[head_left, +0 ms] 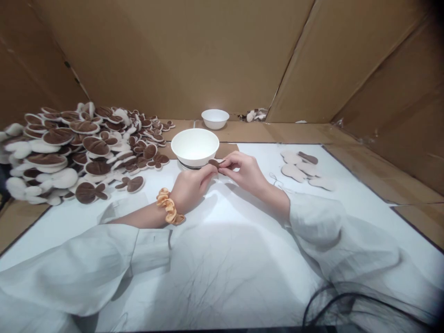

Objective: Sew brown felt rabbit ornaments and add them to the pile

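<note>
In front of the large white bowl [195, 145], a small brown fabric piece [214, 163] is pinched between my two hands. My left hand [192, 187], with a yellow scrunchie [169, 206] on its wrist, grips one side of it between thumb and fingers. From the other side my right hand [244, 170] pinches the piece with thumb and fingertips. The fingers cover much of it, so its full shape is hidden. Thin thread [276, 179] lies on the white sheet beside my right wrist.
A big heap of brown-and-cream plush pieces [95, 145] fills the left side. Flat cream cutouts [293, 172] and a brown cutout [307, 158] lie at right. A smaller white bowl [215, 119] stands at the back. Cardboard walls [183, 55] surround the table; black cables [347, 298] run at lower right.
</note>
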The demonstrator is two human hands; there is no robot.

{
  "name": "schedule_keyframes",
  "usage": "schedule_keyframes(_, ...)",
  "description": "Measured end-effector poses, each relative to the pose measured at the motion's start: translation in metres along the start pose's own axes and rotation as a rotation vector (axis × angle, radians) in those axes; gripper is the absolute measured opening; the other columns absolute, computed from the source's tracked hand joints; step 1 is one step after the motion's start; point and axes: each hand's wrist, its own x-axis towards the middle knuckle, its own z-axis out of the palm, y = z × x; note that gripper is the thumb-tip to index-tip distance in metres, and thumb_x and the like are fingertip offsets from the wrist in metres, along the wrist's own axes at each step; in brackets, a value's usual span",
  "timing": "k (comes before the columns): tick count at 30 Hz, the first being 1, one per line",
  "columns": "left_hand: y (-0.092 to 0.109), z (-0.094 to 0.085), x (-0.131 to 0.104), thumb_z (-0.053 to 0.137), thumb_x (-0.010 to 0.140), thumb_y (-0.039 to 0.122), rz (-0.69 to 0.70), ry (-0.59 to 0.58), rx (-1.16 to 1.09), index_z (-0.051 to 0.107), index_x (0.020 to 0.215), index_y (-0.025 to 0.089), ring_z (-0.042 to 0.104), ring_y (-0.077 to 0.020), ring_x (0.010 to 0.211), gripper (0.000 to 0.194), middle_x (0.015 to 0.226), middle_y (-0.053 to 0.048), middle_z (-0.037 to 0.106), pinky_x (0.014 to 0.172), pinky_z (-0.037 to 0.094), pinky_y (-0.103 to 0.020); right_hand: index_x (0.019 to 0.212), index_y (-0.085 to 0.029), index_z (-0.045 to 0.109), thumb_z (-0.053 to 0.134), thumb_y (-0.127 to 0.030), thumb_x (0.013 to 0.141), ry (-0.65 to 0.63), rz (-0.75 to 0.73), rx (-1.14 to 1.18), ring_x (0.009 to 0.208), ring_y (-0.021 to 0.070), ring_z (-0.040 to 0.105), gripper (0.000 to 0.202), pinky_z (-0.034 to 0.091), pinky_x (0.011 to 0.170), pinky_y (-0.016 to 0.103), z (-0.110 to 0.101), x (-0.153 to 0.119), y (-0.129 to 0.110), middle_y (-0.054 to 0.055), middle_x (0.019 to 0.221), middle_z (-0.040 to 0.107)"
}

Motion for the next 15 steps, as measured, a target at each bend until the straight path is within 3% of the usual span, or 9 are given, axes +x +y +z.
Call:
schedule_keyframes(6,-0.005,-0.007,0.012,0.04,0.083,0.018,0.08,0.008,-0.056,0.062,0.082,0.017,0.053,-0.0143,0.073,0.022,0.081,-0.004,0.062,0.068,0.038,-0.022,0.072,-0.017,0.062,0.057,-0.013,0.076,-0.187,-0.011,-0.021,0.07,0.0136,0.059,0.007,0.047,0.065,0.027,-0.004,-0.001,-0.004,0.002,0.078,0.064)
schedule_keyframes(9,-0.005,-0.01,0.017,0.042,0.082,0.018,0.055,0.018,-0.11,0.061,0.078,0.017,0.051,-0.0134,0.07,0.02,0.077,-0.003,0.06,0.066,0.037,-0.022,0.072,-0.018,0.061,0.056,-0.013,0.076,-0.265,-0.036,0.008,0.072,0.0136,0.06,0.008,0.047,0.067,0.027,-0.005,-0.001,-0.009,0.002,0.079,0.065)
schedule_keyframes(15,-0.008,-0.016,0.023,0.043,0.081,0.023,-0.062,-0.125,-0.322,0.059,0.077,0.014,0.045,-0.0106,0.06,0.019,0.067,0.0,0.056,0.057,0.033,-0.022,0.071,-0.019,0.058,0.058,-0.015,0.077,-0.304,-0.123,0.069,0.075,0.0141,0.06,0.007,0.047,0.07,0.028,-0.009,-0.001,-0.012,0.001,0.078,0.064)
